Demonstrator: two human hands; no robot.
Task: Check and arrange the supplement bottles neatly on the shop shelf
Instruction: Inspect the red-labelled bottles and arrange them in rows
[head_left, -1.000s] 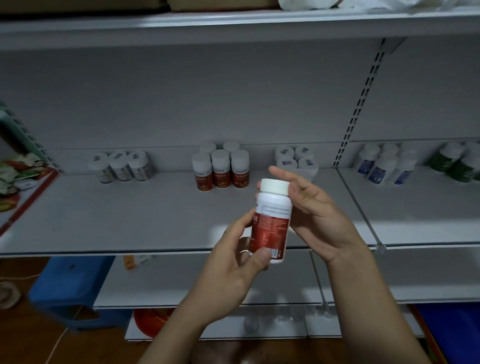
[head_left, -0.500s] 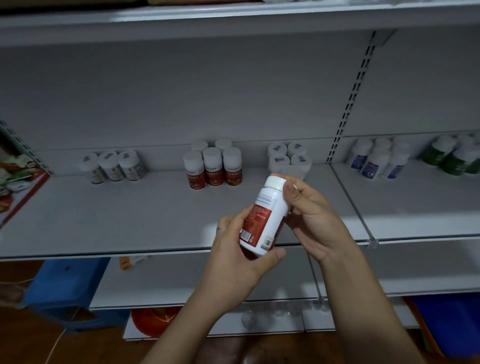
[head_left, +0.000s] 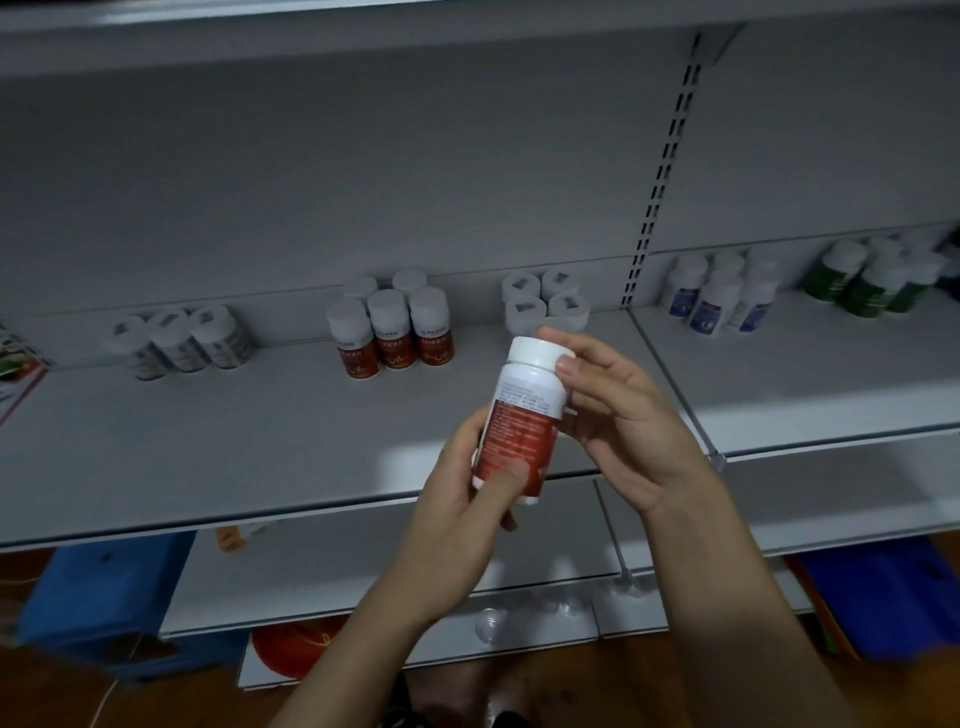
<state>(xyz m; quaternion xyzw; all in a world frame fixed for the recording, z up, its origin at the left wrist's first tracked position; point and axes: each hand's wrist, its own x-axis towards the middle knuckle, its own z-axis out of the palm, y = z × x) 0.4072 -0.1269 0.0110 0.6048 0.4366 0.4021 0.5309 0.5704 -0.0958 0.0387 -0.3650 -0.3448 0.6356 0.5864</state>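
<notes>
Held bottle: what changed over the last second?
The red-label bottle tipped with its cap to the right, then came back nearly upright. The right hand, which was open behind the cap at first, took hold and now pinches the cap. The left hand kept its grip on the lower half throughout. The bottle groups on the shelf stayed put.

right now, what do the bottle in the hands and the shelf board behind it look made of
Bottle: likely plastic, opaque white and smooth, with a white cap and a red printed label. Shelf board: likely painted sheet metal, matte pale grey, judging by its thin front edge and the slotted upright at the back.
</notes>
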